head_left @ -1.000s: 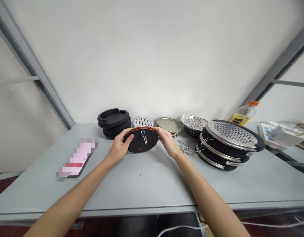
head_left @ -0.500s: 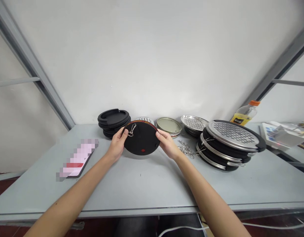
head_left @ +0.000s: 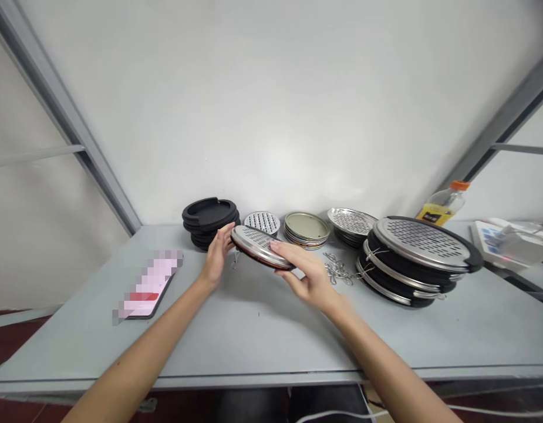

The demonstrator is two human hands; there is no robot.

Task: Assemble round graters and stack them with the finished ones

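Both hands grip one round disc w/ a perforated steel face and black rim (head_left: 259,247), held tilted just above the grey table (head_left: 262,329), metal side up. Left hand (head_left: 216,256) pinches the far-left edge; right hand (head_left: 307,275) is clamped on the near-right edge, fingers (head_left: 283,249) over the top. A small wire clip (head_left: 235,258) dangles under the left side.

Looks like the turn-over/inspect step on an assembled piece. Next move prob. calls for a level carry to the right, onto the tall stack of black-and-steel discs (head_left: 418,258), clearing the loose pile of wire clips (head_left: 338,270) between. Behind: stack of black plastic rings (head_left: 208,218), small perforated plate (head_left: 262,222), gold-toned tin lids (head_left: 306,228).
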